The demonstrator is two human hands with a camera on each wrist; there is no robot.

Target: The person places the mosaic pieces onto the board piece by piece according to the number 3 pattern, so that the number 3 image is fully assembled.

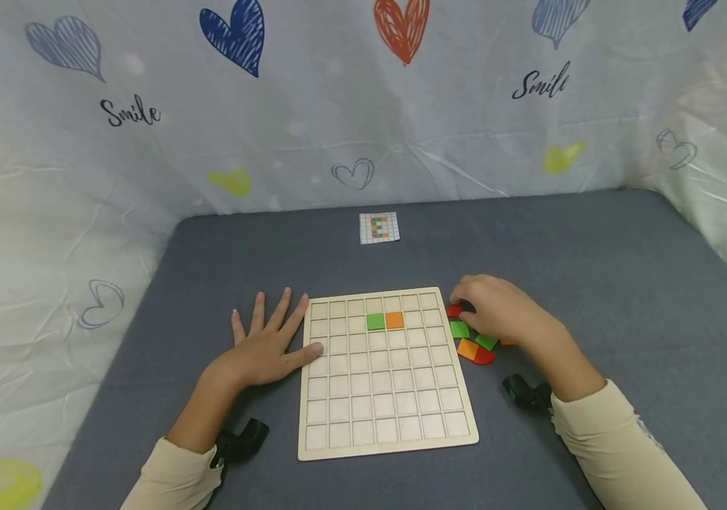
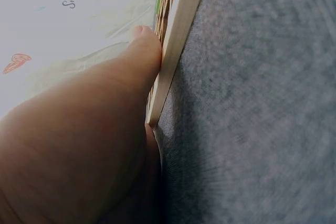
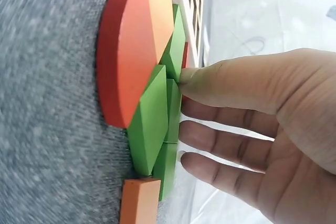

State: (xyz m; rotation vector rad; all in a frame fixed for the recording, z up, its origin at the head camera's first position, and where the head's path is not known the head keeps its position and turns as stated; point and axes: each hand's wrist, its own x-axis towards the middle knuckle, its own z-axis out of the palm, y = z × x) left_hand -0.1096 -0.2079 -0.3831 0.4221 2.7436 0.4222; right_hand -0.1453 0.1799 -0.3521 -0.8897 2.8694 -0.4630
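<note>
My left hand (image 1: 267, 350) lies spread beside the wooden grid board (image 1: 388, 452), its thumb (image 2: 142, 51) over the board's left edge and its index fingertip at the upper left corner. A green square tile (image 1: 375, 321) and an orange square tile (image 1: 394, 320) sit side by side in the board's second row. Right of the board, my right hand (image 1: 497, 304) pinches a red piece (image 1: 454, 310) between thumb and index finger, low among the loose pieces. Around it lie green tiles (image 3: 149, 124), an orange tile (image 1: 468, 349) and a rounded red piece (image 3: 126, 51).
A small printed card (image 1: 379, 228) with a coloured grid pattern lies at the back of the grey table (image 1: 242, 248). Another orange piece (image 3: 140, 200) lies partly under my right hand. Black wrist devices (image 1: 242, 440) are on both wrists. A patterned white sheet hangs behind.
</note>
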